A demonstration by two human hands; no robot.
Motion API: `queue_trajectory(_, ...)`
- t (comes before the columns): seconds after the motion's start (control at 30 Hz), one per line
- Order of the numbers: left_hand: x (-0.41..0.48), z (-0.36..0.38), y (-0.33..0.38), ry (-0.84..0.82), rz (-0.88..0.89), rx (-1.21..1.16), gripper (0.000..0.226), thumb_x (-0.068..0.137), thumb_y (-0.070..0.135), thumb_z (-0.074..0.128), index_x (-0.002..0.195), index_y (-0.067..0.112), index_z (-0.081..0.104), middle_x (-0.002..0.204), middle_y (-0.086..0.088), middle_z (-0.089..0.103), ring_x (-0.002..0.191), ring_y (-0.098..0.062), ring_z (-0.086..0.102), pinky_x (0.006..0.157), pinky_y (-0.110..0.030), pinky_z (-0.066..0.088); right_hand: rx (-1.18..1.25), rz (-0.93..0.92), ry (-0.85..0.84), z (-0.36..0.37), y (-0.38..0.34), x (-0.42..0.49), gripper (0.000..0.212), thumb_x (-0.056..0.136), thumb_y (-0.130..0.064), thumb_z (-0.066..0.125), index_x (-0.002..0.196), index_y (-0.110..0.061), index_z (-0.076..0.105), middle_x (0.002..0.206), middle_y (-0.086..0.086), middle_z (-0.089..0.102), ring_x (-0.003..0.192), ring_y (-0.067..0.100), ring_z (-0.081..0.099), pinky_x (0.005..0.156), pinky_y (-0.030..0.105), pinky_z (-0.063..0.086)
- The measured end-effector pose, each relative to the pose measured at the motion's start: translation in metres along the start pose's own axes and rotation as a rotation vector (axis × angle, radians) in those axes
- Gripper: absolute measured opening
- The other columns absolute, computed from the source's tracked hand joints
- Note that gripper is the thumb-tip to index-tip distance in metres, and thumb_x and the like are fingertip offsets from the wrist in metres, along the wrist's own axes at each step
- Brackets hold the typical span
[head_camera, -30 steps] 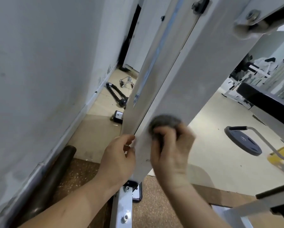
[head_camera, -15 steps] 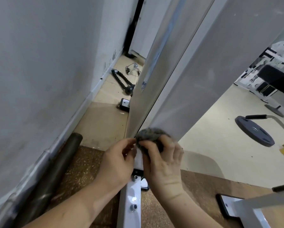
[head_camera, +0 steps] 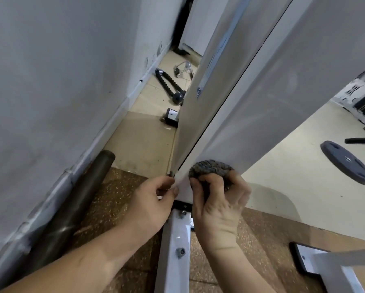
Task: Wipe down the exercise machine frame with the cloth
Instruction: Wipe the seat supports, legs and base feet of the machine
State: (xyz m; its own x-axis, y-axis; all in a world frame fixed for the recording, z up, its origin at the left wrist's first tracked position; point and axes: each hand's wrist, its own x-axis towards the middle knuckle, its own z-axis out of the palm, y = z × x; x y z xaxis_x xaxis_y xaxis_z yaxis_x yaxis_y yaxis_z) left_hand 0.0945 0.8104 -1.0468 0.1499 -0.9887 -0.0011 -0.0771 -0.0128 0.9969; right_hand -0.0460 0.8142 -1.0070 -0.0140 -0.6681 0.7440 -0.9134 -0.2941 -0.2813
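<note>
A grey wall (head_camera: 50, 92) stands left; beige floor (head_camera: 283, 187) carries a weight plate (head_camera: 347, 164) (dark, flat) and a speckled mat (head_camera: 113, 197).

The right hand (head_camera: 217, 204) presses a bunched grey cloth (head_camera: 211, 169) against the white frame upright (head_camera: 272, 98); the left hand (head_camera: 152, 199) pinches its edge alongside.

Cloth (head_camera: 211, 169) on frame (head_camera: 262, 106), weight plate (head_camera: 348, 163) right.

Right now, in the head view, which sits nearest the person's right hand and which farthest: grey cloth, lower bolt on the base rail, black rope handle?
1. grey cloth: gripped in the right hand, pressed on the frame.
2. lower bolt: just below the hand, on the base rail.
3. black rope handle: far back, left of the frame.
</note>
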Motion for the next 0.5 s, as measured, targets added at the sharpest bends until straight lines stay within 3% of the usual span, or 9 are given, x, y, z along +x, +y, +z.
queue_trajectory(0.1, 0.001, 0.006, 0.004, -0.021, 0.002, -0.003, 0.018, 0.096, 0.025, 0.071, 0.113, 0.027, 0.074, 0.103, 0.016, 0.074, 0.096, 0.005, 0.066, 0.085, -0.015, 0.055, 0.078, -0.017, 0.092, -0.006, -0.013, 0.012, 0.018, 0.094, -0.039, 0.063, 0.109, -0.031, 0.056, 0.121, 0.005, 0.044, 0.113, 0.033, 0.046, 0.1, 0.046, 0.042)
queue_trajectory(0.2, 0.005, 0.009, 0.009, 0.006, -0.01, -0.018, 0.022, 0.094, 0.033, 0.073, 0.115, 0.027, 0.072, 0.105, 0.016, 0.072, 0.095, 0.009, 0.064, 0.08, -0.01, 0.053, 0.029, -0.049, 0.134, -0.003, -0.011, 0.018, 0.024, 0.095, -0.034, 0.067, 0.116, -0.031, 0.055, 0.124, 0.004, 0.039, 0.115, 0.034, 0.045, 0.104, 0.042, 0.04)
queue_trajectory(0.33, 0.002, 0.007, -0.001, 0.001, -0.031, -0.037, 0.026, 0.093, 0.028, 0.075, 0.119, 0.028, 0.071, 0.108, 0.015, 0.073, 0.098, 0.003, 0.067, 0.087, -0.024, 0.059, 0.001, -0.007, -0.007, 0.013, 0.017, -0.025, 0.026, 0.094, -0.03, 0.072, 0.114, -0.034, 0.056, 0.122, 0.004, 0.04, 0.112, 0.032, 0.043, 0.1, 0.038, 0.043)
queue_trajectory(0.4, 0.001, 0.004, -0.011, -0.008, -0.055, 0.014, 0.026, 0.094, 0.024, 0.074, 0.12, 0.027, 0.072, 0.109, 0.014, 0.072, 0.099, 0.0, 0.068, 0.089, -0.029, 0.059, 0.044, 0.085, -0.112, 0.019, 0.025, -0.048, 0.027, 0.093, -0.028, 0.071, 0.113, -0.038, 0.056, 0.118, -0.006, 0.036, 0.109, 0.025, 0.042, 0.096, 0.036, 0.045)
queue_trajectory(0.5, -0.003, 0.004, -0.023, -0.033, -0.072, 0.065, 0.026, 0.095, 0.016, 0.071, 0.118, 0.028, 0.071, 0.107, 0.016, 0.072, 0.095, 0.002, 0.067, 0.087, -0.024, 0.059, 0.129, 0.179, -0.163, 0.021, 0.02, -0.05, 0.035, 0.089, -0.02, 0.077, 0.112, -0.039, 0.059, 0.115, -0.019, 0.024, 0.11, 0.015, 0.036, 0.096, 0.04, 0.049)
